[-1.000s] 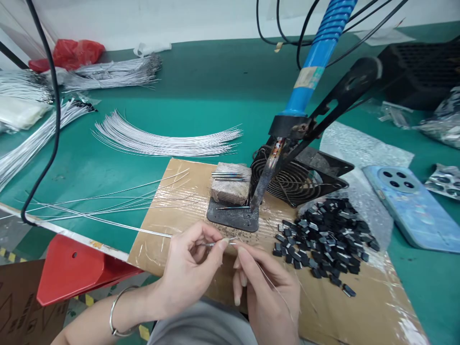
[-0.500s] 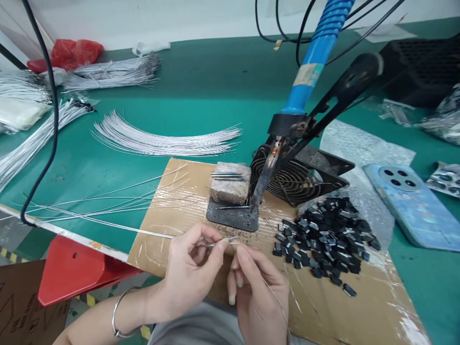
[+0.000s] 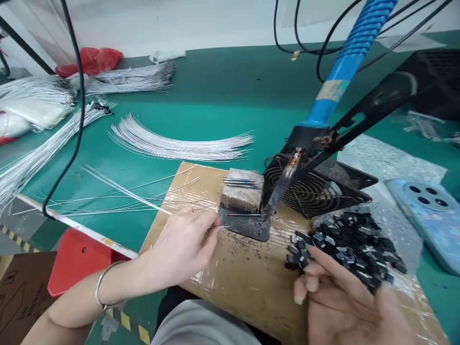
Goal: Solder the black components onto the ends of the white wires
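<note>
Left hand (image 3: 187,244) pinched closed on thin, white-sheathed wire (image 3: 122,187); right hand (image 3: 345,297) loosely open, no object visible in its grip.

Wire trails leftward over the green bench mat (image 3: 223,115), its tip just past thumb and forefinger, near a flat, dark metal plate (image 3: 246,226); strand count unclear. Judged light and springy, sheath probably smooth and inclined to slip, fine end easily bent: best pinched close behind the tip. Right fingers lie at the edge of a heap of small, black, angular, hard-looking pieces (image 3: 348,244); contact cannot be told. Beneath: brown cardboard (image 3: 244,287) under glossy, wrinkled film. On plate: rough, greyish, crumbly-looking block (image 3: 241,197).
</note>
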The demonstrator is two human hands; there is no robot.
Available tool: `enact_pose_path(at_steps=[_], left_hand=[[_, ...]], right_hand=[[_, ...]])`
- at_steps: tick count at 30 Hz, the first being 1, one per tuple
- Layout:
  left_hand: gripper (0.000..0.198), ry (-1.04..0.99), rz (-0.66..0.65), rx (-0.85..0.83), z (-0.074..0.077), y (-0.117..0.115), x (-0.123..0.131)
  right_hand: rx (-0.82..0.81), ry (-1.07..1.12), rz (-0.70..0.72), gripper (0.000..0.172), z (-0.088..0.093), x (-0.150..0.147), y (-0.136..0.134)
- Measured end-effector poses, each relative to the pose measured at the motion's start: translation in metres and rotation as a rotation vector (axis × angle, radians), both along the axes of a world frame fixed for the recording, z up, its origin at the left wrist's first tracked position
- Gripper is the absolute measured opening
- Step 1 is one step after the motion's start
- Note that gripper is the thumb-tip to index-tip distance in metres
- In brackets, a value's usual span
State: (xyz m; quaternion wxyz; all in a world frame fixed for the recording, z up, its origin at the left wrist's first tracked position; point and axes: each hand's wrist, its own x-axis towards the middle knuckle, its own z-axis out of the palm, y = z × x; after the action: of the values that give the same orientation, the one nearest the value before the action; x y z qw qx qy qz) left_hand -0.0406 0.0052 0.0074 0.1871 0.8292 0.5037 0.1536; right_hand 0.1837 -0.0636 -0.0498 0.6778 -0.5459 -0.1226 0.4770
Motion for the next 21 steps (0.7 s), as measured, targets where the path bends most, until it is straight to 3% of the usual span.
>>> enact_pose_path(at_steps=[3,7,11,14,17,21], left_hand=[[0.012,-0.03,0.068,-0.015,-0.012,0.01,-0.011],[0.01,-0.099,0.149,0.128,-0.033,0.022,-0.027],[0.012,-0.074,0.176,0.25,-0.043,0.036,-0.044],[0.036,-0.022,0.211,0.289,-0.045,0.049,-0.061],[0.063,0.104,0.24,0.213,-0.045,0.057,-0.083],[0.067,0.14,0.151,0.104,-0.039,0.053,-0.109]], right_hand=[[-0.052,-0.029,-0.048,0.046,0.0,0.007,0.001],[-0.09,-0.075,-0.034,0.045,-0.001,0.009,0.001],[-0.12,-0.114,0.011,0.052,-0.005,0.011,0.002],[-0.116,-0.119,-0.017,0.052,-0.009,0.013,0.002],[-0.091,-0.102,0.029,0.05,-0.011,0.016,0.0],[-0.057,-0.119,0.094,0.049,-0.016,0.021,-0.003]])
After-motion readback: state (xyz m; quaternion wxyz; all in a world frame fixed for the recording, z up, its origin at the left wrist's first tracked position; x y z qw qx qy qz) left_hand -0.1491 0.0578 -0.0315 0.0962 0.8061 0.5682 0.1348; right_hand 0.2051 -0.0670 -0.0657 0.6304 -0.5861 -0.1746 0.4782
